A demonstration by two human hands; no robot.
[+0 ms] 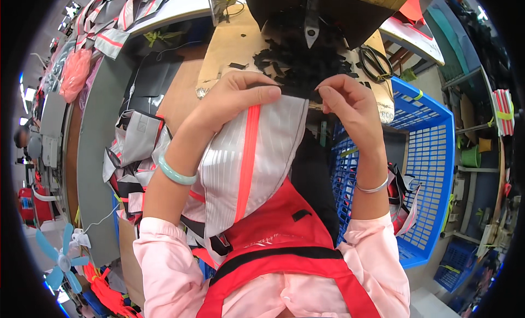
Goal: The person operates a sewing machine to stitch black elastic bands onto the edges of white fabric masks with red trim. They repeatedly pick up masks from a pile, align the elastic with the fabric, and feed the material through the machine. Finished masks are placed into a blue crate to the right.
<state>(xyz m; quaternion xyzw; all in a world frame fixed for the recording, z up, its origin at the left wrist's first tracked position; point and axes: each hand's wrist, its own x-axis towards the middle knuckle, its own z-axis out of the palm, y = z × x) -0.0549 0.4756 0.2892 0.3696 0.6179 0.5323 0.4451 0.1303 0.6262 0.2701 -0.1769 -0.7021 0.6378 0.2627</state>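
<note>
My left hand [243, 94] is closed on the top edge of a silver-grey fabric panel [221, 173] with a bright red-pink stripe, thumb on top. The panel hangs down over my red apron [284, 217], its lower part sloping to the left. Just right of the panel's upper corner, my right hand [350, 104] is closed in a pinch, apart from the panel. What lies between those fingertips is too small to name. Beyond both hands, small black scraps [306, 61] are heaped beneath a dark machine head with a pointed metal part [311, 33].
Black-handled scissors [374, 63] lie right of the scraps. A blue plastic basket [445, 154] with striped fabric pieces stands at my right. More grey fabric pieces [139, 137] are piled at my left, by a grey panel [98, 154]. A blue fan [63, 261] is at the lower left.
</note>
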